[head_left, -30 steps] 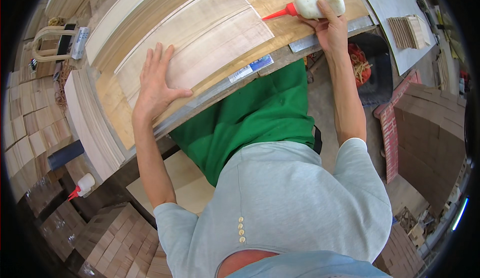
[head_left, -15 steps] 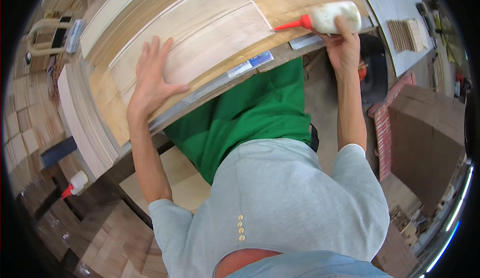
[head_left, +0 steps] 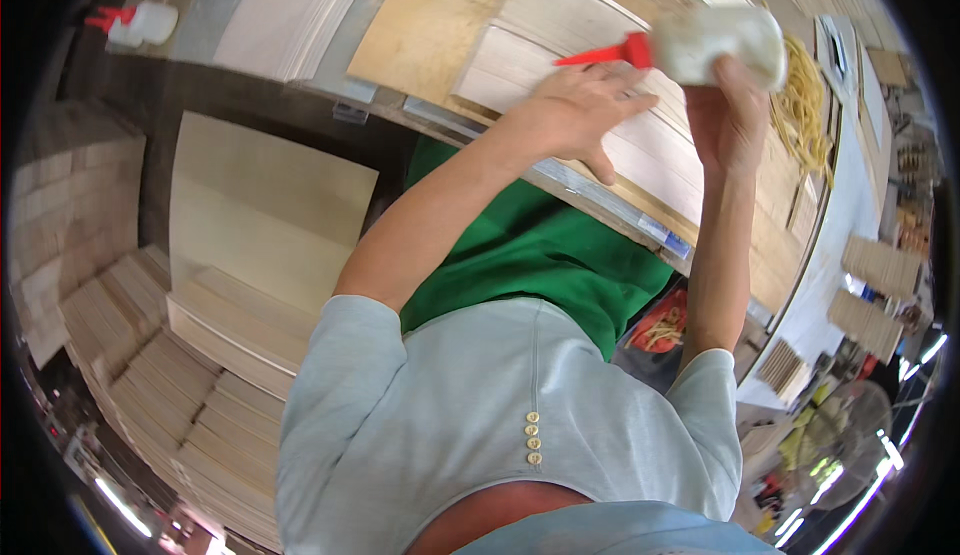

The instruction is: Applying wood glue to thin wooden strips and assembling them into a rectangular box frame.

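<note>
My left hand [head_left: 580,110] lies flat, fingers spread, on a pale wooden sheet [head_left: 560,40] that rests on a larger plywood board [head_left: 420,25] on the workbench. My right hand [head_left: 730,115] grips a white glue bottle [head_left: 720,40] with a red nozzle [head_left: 600,55]. The nozzle points left, just above the sheet and close to my left fingers. A green apron [head_left: 530,245] hangs down from my front against the bench edge.
A second white glue bottle [head_left: 140,23] with a red tip lies at the far left. Stacks of thin wood sheets [head_left: 290,15] sit beside the board, and more piles [head_left: 150,355] stand on the floor. Yellow strips [head_left: 805,95] and small wood stacks [head_left: 880,265] are at the right.
The view has swung sharply, so the bench now sits to the upper right. My hands have come close together, and the bottle's nozzle now sits over the sheet by my left hand.
</note>
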`<state>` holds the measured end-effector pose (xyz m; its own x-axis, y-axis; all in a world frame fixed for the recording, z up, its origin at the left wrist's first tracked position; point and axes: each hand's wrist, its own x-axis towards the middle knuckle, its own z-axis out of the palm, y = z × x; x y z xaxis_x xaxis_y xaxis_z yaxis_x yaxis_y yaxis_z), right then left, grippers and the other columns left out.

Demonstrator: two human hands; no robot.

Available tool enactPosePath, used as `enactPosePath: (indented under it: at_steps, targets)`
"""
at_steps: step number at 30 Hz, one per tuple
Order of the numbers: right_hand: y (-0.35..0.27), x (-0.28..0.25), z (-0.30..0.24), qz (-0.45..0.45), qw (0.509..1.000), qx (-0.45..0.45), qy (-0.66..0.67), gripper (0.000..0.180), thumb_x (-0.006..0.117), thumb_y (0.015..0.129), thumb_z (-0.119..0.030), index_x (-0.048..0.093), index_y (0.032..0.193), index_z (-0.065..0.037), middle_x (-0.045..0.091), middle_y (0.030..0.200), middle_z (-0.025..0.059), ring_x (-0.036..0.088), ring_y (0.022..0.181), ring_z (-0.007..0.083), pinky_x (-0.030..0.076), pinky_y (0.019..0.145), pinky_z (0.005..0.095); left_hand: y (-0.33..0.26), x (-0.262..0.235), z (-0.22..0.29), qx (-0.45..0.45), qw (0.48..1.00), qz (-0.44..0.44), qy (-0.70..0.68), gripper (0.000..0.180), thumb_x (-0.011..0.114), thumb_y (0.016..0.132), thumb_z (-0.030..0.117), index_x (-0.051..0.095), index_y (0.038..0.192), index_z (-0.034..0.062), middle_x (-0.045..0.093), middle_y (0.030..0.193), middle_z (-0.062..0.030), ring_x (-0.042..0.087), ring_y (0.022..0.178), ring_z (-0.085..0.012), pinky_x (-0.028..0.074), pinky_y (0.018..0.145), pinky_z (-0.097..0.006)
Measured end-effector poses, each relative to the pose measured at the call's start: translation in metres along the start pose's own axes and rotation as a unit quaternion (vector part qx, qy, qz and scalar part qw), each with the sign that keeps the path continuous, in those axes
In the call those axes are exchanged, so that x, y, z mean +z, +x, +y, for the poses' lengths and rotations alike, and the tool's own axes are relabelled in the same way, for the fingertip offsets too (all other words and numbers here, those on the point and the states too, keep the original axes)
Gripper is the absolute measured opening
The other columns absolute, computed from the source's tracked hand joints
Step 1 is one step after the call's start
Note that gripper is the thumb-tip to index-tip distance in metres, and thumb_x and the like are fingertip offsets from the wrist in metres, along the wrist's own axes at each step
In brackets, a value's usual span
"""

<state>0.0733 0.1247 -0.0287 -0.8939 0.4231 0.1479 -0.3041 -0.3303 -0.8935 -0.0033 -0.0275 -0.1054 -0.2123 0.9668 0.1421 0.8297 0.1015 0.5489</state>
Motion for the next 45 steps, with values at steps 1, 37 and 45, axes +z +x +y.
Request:
enactPosePath:
  at_steps: [1, 37, 45]
  targets:
    - [0.014, 0.013, 0.009, -0.042, 0.999, 0.021, -0.015, 0.051, 0.07, 0.084, -0.012, 0.048, 0.128, 0.001, 0.059, 0.117, 0.0117, 0.06, 0.107, 0.023, 0.049, 0.095, 0.0419, 0.0, 0.0, -0.001, 0.009, 1.0, 0.021, 0.02, 0.098, 0.085, 0.054, 0.043, 0.045, 0.139, 0.0139, 0.038, 0.145, -0.0174, 0.031, 0.137, -0.0348, 0.02, 0.116, -0.048]
    - [0.098, 0.034, 0.052, -0.17, 0.967, 0.078, -0.17, 0.043, 0.068, 0.084, 0.003, 0.055, 0.125, 0.002, 0.063, 0.118, 0.0127, 0.059, 0.111, 0.0233, 0.047, 0.099, 0.04, -0.001, -0.002, 0.0, -0.009, 0.999, 0.012, 0.043, 0.095, 0.083, 0.058, 0.045, 0.045, 0.14, 0.017, 0.03, 0.152, -0.0123, 0.017, 0.144, -0.0316, 0.011, 0.119, -0.043]
    - [0.111, 0.047, 0.047, -0.174, 0.965, 0.046, -0.191, 0.05, 0.072, 0.074, 0.001, 0.057, 0.121, 0.001, 0.065, 0.11, 0.01, 0.062, 0.102, 0.0217, 0.049, 0.09, 0.0357, -0.002, -0.009, 0.001, -0.019, 0.998, -0.028, 0.051, 0.098, 0.082, 0.061, 0.047, 0.04, 0.144, 0.0173, 0.027, 0.154, -0.0114, 0.012, 0.146, -0.0309, 0.009, 0.119, -0.043]
